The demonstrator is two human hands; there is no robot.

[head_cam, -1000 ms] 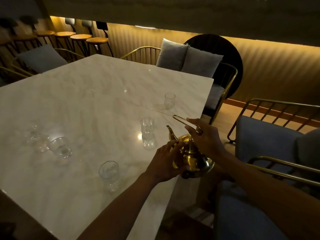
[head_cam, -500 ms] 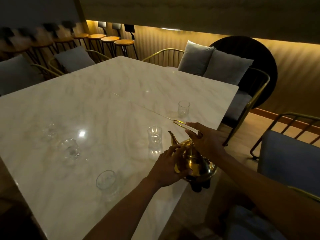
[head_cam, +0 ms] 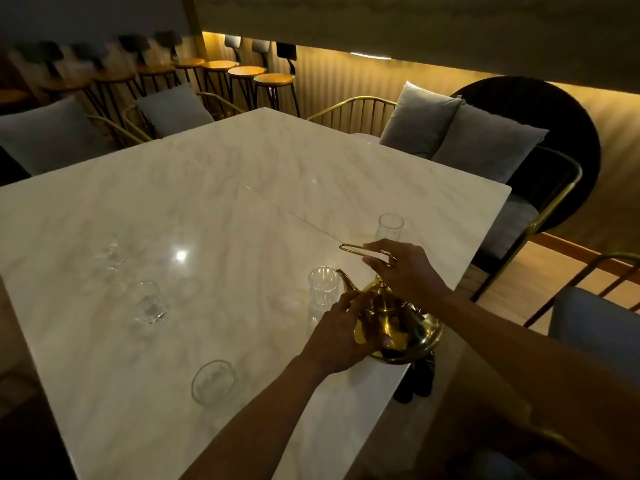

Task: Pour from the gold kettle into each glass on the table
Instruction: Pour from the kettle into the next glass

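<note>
Dimly lit room; marble table (head_cam: 214,202); both hands, left hand (head_cam: 341,336), right hand (head_cam: 403,268), clasp gold kettle (head_cam: 398,320).

The gold metal kettle (head_cam: 398,323) sits at the lower-right edge of the white marble surface (head_cam: 225,209). A clear ribbed glass (head_cam: 323,287) stands just left of its spout, a tall clear glass (head_cam: 389,227) behind. Centre-left stands a faceted clear glass (head_cam: 149,303), another, blurred, (head_cam: 111,253) above it, a round clear glass (head_cam: 213,382) bottom centre.
</note>
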